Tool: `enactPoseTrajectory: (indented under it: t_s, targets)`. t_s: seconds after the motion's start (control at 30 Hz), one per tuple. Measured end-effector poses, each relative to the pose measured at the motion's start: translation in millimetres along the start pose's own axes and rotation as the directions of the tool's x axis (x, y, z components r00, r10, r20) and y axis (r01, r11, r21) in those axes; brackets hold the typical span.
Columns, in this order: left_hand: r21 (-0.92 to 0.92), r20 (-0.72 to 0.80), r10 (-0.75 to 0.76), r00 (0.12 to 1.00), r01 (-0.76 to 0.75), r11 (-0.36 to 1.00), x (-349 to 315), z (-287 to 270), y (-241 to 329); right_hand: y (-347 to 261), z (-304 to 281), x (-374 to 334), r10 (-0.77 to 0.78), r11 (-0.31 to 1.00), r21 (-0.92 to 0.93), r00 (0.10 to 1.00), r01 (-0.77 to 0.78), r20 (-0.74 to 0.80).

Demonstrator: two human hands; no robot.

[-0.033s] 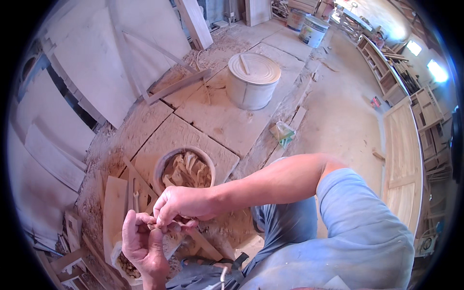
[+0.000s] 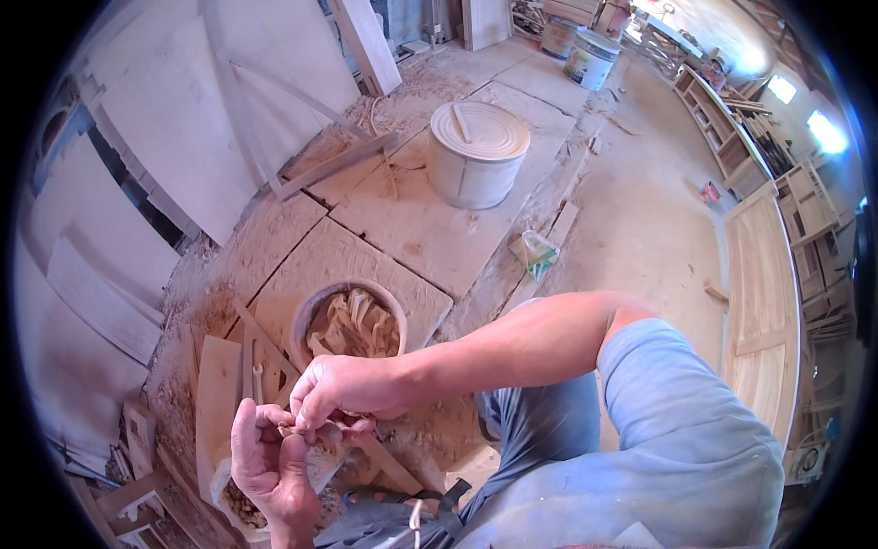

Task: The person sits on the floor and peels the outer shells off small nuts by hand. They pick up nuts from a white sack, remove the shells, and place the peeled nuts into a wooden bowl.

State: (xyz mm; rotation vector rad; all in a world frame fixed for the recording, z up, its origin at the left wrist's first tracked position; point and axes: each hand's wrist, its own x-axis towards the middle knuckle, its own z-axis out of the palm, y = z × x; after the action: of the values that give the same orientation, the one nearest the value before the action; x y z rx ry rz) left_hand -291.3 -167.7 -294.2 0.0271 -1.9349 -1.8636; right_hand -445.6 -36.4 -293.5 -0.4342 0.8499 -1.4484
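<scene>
My left hand is raised palm-inward at the lower left, thumb and fingertips pinched together. My right hand reaches across from the right and meets it, its fingertips closed at the same spot. Between the two pinches is a small brownish thing, too small and too covered by fingers to name. Beside my left hand, a white bag holds many small brown pieces. Just beyond my right hand stands a round tub with crumpled brownish sheets inside.
A wrench lies on boards left of the tub. Farther off stands a lidded drum with a stick on top. A green-white packet lies on the dusty floor. Large panels lean at left; a wooden door panel is at right.
</scene>
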Motion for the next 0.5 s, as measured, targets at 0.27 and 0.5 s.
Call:
enactPoseTrajectory:
  t_s: [0.27, 0.5]
  targets:
    - [0.109, -0.054, -0.008, 0.999, 0.014, 0.994, -4, -1, -1, 0, 5, -3, -0.025, 0.999, -0.036, 0.999, 0.026, 0.028]
    - [0.142, -0.104, -0.029, 0.994, 0.044, 0.989, -3, -3, 9, 2, 2, -10, -0.075, 0.779, -0.624, 0.997, 0.063, 0.008]
